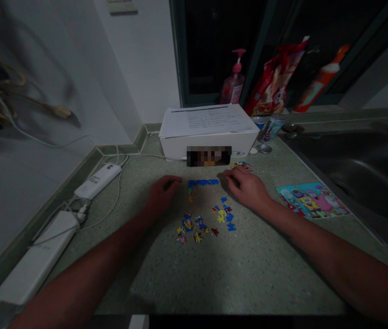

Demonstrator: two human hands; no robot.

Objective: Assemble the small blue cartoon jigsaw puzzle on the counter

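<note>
Jigsaw section sits mid-frame on the speckled countertop, between the hands, in front of the white box. Left hand is left of it, fingers curled, narrow gap at the thumb; can't tell if anything's pinched. Right hand is near its right end, thumb and forefinger close; can't tell if there's a piece in there either. My take on fitting well: brace the section with one hand, line up tab and socket, press straight down, don't shove sideways or the thin strip could buckle. Match colours first; check against the SpongeBob picture card at right of frame. Look of it: L-shaped, blue strip along the top, short leg down its left side going yellow-orange at the bottom. Loose pieces lie scattered below, mixed yellow, blue, red-brown, pink; blue piece sits at that scatter's right edge.
</note>
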